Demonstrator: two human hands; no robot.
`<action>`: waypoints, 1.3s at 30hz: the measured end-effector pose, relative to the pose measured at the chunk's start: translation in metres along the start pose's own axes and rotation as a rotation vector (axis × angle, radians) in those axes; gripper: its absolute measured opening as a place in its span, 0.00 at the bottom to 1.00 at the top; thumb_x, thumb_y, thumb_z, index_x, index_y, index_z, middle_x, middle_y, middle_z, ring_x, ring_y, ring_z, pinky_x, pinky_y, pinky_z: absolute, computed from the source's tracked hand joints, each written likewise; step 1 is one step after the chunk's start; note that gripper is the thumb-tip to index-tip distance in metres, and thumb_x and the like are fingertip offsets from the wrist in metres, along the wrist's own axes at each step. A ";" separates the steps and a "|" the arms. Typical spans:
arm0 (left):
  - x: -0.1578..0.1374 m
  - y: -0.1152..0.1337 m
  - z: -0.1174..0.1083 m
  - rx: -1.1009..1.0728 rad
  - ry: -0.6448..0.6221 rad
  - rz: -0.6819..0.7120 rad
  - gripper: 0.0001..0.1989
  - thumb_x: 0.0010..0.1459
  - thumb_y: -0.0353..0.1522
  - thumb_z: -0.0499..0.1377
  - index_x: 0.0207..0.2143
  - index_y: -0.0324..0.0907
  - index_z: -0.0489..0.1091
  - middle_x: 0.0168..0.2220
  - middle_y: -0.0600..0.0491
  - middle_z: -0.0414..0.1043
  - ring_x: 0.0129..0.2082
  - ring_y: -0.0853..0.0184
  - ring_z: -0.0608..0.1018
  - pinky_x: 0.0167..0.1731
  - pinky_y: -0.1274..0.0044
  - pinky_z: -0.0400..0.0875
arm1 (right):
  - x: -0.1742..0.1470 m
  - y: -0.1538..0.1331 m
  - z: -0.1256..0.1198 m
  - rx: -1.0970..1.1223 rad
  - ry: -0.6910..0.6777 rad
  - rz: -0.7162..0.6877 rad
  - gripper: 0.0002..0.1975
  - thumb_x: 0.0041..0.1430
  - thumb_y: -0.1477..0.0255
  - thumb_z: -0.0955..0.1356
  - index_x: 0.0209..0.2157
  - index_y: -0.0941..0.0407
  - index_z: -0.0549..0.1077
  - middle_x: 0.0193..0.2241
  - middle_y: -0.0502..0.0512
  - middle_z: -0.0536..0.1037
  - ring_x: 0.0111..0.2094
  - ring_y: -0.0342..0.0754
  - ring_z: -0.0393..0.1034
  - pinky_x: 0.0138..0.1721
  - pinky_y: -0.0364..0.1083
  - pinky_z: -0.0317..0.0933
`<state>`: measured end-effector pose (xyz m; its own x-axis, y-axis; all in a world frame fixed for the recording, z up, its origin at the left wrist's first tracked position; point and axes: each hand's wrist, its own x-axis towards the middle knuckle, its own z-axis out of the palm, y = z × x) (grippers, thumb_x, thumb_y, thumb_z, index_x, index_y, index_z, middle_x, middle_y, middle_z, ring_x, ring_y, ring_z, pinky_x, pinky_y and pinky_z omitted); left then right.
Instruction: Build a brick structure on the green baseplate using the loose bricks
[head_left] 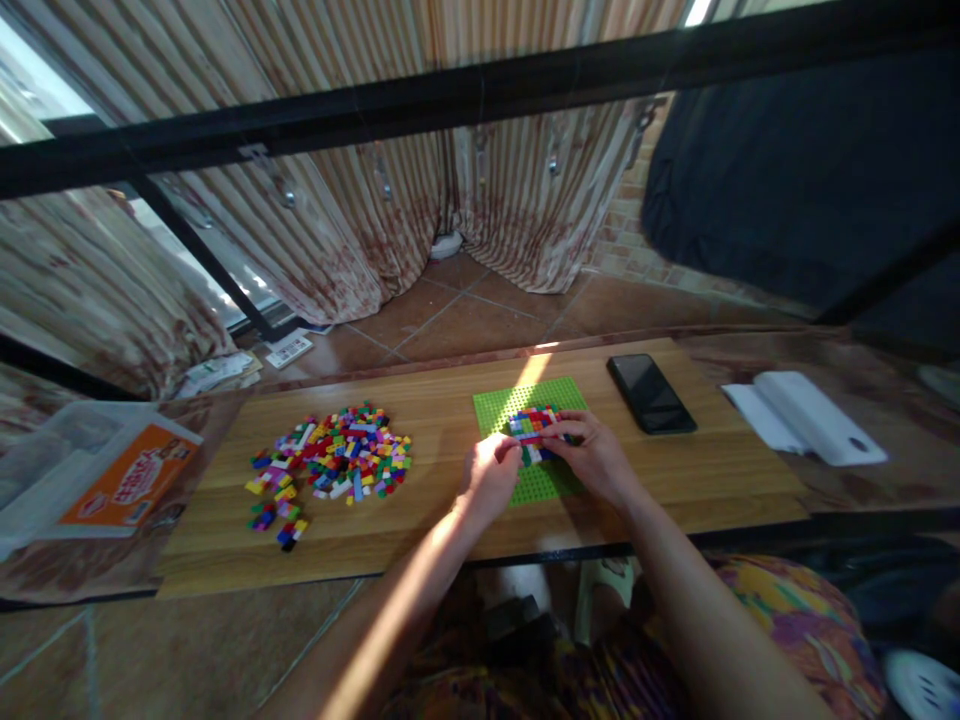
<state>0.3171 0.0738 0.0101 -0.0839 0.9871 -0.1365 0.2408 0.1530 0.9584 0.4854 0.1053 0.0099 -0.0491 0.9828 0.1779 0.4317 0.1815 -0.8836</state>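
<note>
A green studded baseplate (551,484) lies on the wooden board, bearing a block of built-up toy bricks (534,419) in white, blue, red, orange and green. At the near side of that block, a long pinkish-red brick (529,439) spans the gap between my hands. My left hand (489,475) is closed, its thumb and finger pinched at the brick's left end. Over the right part of the bricks, my right hand (592,455) pinches the other end with its fingertips. The fingers partly hide the build, and whether the red brick is pressed down cannot be seen.
A loose heap of small coloured bricks (349,450) spreads over the board's left part. A black phone (651,393) lies right of the baseplate. Beyond the board's ends are a clear plastic box (75,440) with an orange label and a white object (821,415).
</note>
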 end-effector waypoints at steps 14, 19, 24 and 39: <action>0.009 -0.001 0.003 0.047 0.112 -0.068 0.10 0.48 0.36 0.62 0.25 0.39 0.66 0.20 0.59 0.66 0.19 0.75 0.68 0.20 0.82 0.62 | 0.000 0.002 0.002 0.056 0.063 0.105 0.13 0.49 0.62 0.70 0.33 0.55 0.78 0.36 0.56 0.79 0.38 0.50 0.72 0.43 0.51 0.65; 0.012 0.004 0.004 0.062 0.087 -0.104 0.08 0.47 0.34 0.63 0.25 0.39 0.68 0.19 0.59 0.67 0.20 0.74 0.69 0.21 0.82 0.63 | 0.001 0.003 0.006 -0.042 0.095 0.108 0.13 0.48 0.62 0.70 0.33 0.55 0.78 0.36 0.56 0.78 0.36 0.50 0.71 0.40 0.50 0.64; 0.015 0.002 0.004 0.072 0.077 -0.091 0.07 0.47 0.33 0.63 0.25 0.39 0.69 0.18 0.58 0.67 0.19 0.73 0.69 0.20 0.82 0.63 | 0.001 0.003 0.006 -0.059 0.102 0.105 0.13 0.48 0.61 0.70 0.33 0.55 0.77 0.35 0.55 0.78 0.35 0.49 0.71 0.39 0.50 0.63; 0.019 0.003 0.005 0.078 0.001 -0.175 0.07 0.50 0.33 0.60 0.25 0.38 0.68 0.16 0.60 0.64 0.16 0.76 0.68 0.17 0.83 0.60 | 0.002 0.005 0.011 0.033 0.122 0.114 0.13 0.46 0.59 0.70 0.27 0.54 0.78 0.33 0.54 0.78 0.35 0.50 0.71 0.41 0.50 0.63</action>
<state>0.3213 0.0933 0.0095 -0.1319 0.9449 -0.2996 0.2966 0.3260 0.8976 0.4777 0.1082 0.0007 0.1090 0.9861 0.1254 0.3982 0.0723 -0.9144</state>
